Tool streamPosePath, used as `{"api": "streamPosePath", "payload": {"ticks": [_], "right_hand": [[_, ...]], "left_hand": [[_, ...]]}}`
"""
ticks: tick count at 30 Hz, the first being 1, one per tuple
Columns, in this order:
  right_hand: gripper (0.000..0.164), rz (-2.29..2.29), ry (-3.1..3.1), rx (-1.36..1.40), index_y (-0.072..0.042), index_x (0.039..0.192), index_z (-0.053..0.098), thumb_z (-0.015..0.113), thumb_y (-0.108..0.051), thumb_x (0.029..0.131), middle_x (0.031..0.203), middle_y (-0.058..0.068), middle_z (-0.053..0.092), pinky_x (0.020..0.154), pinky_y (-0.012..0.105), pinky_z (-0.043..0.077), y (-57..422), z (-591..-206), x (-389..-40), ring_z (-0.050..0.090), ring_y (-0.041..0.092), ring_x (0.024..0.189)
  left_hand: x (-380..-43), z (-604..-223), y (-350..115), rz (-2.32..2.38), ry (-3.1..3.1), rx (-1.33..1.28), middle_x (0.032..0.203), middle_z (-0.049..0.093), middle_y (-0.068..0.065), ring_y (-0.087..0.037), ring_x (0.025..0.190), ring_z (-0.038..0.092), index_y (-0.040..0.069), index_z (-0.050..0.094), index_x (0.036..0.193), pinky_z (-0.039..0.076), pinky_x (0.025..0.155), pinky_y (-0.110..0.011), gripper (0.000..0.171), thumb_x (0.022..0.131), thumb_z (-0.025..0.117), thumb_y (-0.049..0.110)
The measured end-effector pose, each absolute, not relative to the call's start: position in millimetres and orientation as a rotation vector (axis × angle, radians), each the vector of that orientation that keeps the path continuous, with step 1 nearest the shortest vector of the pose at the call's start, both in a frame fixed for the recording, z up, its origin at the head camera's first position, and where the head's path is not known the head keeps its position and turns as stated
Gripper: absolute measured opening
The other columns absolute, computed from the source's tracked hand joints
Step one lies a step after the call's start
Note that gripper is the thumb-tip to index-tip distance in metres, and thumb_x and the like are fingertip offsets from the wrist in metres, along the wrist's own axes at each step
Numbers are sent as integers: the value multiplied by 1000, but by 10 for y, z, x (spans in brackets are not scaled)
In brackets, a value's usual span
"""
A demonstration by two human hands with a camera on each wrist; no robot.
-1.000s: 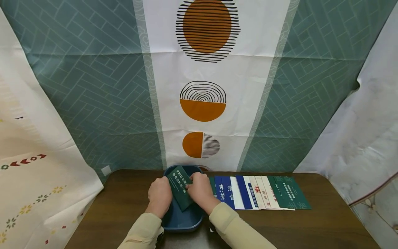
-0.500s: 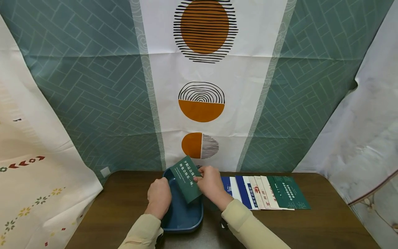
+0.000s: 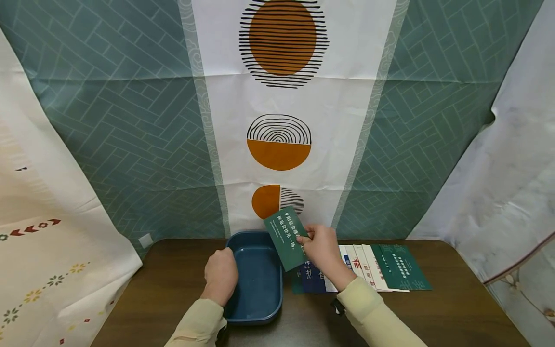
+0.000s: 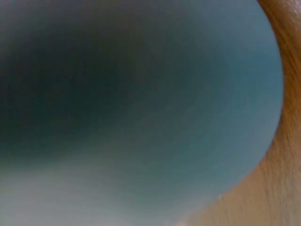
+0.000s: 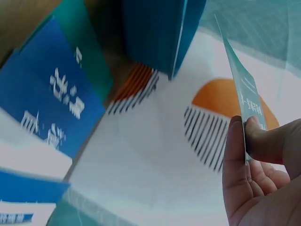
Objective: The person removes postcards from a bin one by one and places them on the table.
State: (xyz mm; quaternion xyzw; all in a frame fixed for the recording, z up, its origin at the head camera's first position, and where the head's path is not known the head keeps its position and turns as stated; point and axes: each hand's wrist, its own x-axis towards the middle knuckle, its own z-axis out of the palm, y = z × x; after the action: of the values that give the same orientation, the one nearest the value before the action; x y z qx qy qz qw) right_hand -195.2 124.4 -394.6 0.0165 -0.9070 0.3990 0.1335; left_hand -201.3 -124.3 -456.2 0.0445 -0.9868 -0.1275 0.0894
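A dark green card with white Chinese writing is pinched between the thumb and fingers of my right hand. It is raised and tilted, overlapping the right rim of a blue tray in the head view. In the right wrist view the card appears nearly edge-on, with my thumb on its printed side. My left hand grips the tray's left rim, fingers curled over it. Blurred blue tray wall fills most of the left wrist view. Nothing shows inside the tray.
Right of the tray, an overlapping row of cards lies on the brown table, with a green card at the right end and blue cards near the tray. Patterned cloth hangs behind the table's back edge.
My right hand has carried the green card out from over the tray, up and to the right toward the row. My left hand has stayed on the tray's rim.
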Motion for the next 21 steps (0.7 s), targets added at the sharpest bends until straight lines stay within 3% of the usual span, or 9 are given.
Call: {"api": "streamPosePath", "payload": {"ticks": [9, 16, 21], "right_hand": [[33, 1047, -2582, -25, -4, 107, 66, 72, -24, 81, 86, 5, 62, 55, 28, 46, 1678, -3838, -1934, 57, 14, 71], [38, 1037, -2588, -127, -1, 112, 63, 70, -23, 83, 92, 10, 63, 48, 29, 43, 2040, -3830, -1898, 53, 15, 61], [40, 969, -2597, -178, 2, 114, 61, 68, -24, 84, 97, 14, 63, 52, 27, 46, 2302, -3829, -1869, 56, 18, 69]], "left_hand": [[-2009, -4558, -1240, -371, -2939, 140, 69, 59, -19, -29, 57, 58, 0, 60, 75, 42, 38, -42, 12, 84, 52, -3], [-2009, -4559, -1235, -361, -2952, 141, 69, 59, -19, -29, 57, 58, -2, 61, 77, 43, 38, -42, 12, 84, 52, -3], [-2014, -4548, -1234, -358, -2965, 159, 68, 58, -17, -25, 55, 56, -1, 61, 78, 41, 37, -39, 12, 85, 52, -3]]}}
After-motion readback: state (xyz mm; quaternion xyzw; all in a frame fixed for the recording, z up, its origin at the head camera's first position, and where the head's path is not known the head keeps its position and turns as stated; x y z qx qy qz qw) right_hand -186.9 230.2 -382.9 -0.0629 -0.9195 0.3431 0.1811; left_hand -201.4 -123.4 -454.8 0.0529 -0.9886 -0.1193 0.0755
